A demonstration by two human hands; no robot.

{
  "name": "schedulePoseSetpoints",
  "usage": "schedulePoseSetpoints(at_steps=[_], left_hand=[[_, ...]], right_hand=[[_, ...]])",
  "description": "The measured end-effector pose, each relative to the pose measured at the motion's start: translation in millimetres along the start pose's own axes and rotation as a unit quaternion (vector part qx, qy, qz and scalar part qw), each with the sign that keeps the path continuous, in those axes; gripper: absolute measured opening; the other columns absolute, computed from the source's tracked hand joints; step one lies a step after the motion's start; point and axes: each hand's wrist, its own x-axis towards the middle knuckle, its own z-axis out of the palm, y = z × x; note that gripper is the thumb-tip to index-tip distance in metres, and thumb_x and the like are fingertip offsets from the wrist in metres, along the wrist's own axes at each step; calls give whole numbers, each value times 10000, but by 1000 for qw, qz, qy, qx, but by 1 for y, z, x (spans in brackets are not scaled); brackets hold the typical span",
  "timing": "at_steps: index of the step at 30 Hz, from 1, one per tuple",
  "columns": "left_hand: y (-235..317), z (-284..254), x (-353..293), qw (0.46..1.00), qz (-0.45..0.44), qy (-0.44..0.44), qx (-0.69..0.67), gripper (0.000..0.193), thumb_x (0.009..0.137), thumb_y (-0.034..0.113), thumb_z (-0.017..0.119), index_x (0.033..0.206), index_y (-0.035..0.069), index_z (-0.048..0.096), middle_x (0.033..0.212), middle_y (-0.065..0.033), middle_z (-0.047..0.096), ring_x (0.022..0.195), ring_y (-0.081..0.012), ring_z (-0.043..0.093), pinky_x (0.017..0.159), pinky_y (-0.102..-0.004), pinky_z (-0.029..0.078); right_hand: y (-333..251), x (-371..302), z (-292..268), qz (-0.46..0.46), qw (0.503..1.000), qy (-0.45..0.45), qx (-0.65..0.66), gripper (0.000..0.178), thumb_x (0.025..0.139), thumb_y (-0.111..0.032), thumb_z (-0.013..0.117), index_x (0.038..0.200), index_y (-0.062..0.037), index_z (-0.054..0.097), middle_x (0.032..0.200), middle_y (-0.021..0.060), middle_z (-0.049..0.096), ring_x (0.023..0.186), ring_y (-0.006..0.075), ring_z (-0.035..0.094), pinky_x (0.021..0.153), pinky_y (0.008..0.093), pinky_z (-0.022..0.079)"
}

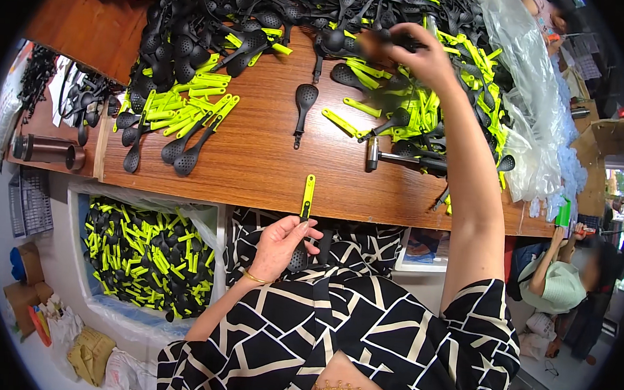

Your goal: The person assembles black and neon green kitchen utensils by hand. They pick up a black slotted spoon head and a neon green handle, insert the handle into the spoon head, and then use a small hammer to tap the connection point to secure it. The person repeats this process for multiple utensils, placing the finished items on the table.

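Note:
My left hand [278, 248] is closed around the neck of a slotted spoon at the near edge of the table. Its lime-yellow handle [308, 193] points away from me, and its black perforated head [299, 259] hangs below my fingers. My right hand [416, 58] reaches far over the heap of black spoon parts [265, 2]. Its fingers are smeared by motion against dark pieces, so what they hold, if anything, is unclear. Between my hands lies a single black slotted spoon head [305, 104] with a short neck. A small hammer [372, 156] rests to its right.
Finished-looking spoons [187, 159] and loose yellow handles [190, 104] lie at left. More yellow handles [422, 112] are piled at right beside clear plastic sheeting [526, 72]. A bin of yellow-and-black spoons [150, 257] stands below the table's left edge. Another person [561, 279] sits at far right.

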Motion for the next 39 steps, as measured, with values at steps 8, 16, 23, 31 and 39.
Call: schedulePoseSetpoints(at_steps=[8, 16, 23, 31, 39], left_hand=[[-5, -6, 2, 1000, 4, -23, -3, 317, 1107, 205, 572, 1265, -56, 655, 1070, -171, 758, 805, -210, 746, 757, -287, 592], [-8, -2, 1, 1000, 6, 8, 2, 331, 1114, 191, 557, 1273, -87, 640, 1075, -175, 760, 813, -209, 751, 739, -282, 607], [-4, 0, 3, 1000, 17, 7, -2, 292, 1102, 177, 577, 1241, -65, 661, 1038, -173, 764, 775, -212, 747, 728, -284, 594], [-6, -5, 3, 1000, 14, -12, 5, 308, 1110, 201, 569, 1259, -51, 663, 1078, -157, 759, 798, -194, 750, 748, -273, 596], [-3, -2, 1, 1000, 20, -7, -12, 286, 1099, 194, 589, 1229, -47, 670, 1048, -147, 763, 737, -163, 728, 710, -259, 585]], right_hand=[[90, -68, -111, 365, 862, 169, 310, 850, 896, -180, 862, 1582, -46, 378, 1258, 120, 687, 1168, 230, 678, 982, 414, 592], [14, -31, -51, -23, 960, 226, -163, 440, 872, -244, 795, 1282, -99, 721, 1226, 125, 727, 1064, 322, 693, 933, 418, 540], [-17, -28, 68, -3, 978, -72, -194, 184, 870, -158, 723, 1021, -57, 754, 1039, 153, 723, 996, 369, 695, 893, 469, 554], [-62, -49, 75, -75, 973, -145, -162, 285, 945, -175, 686, 1213, -176, 783, 983, 153, 768, 979, 356, 721, 852, 467, 568], [-100, -104, 31, 15, 990, -142, -13, 301, 949, -77, 702, 1239, -128, 766, 971, 143, 699, 888, 341, 669, 827, 424, 547]])
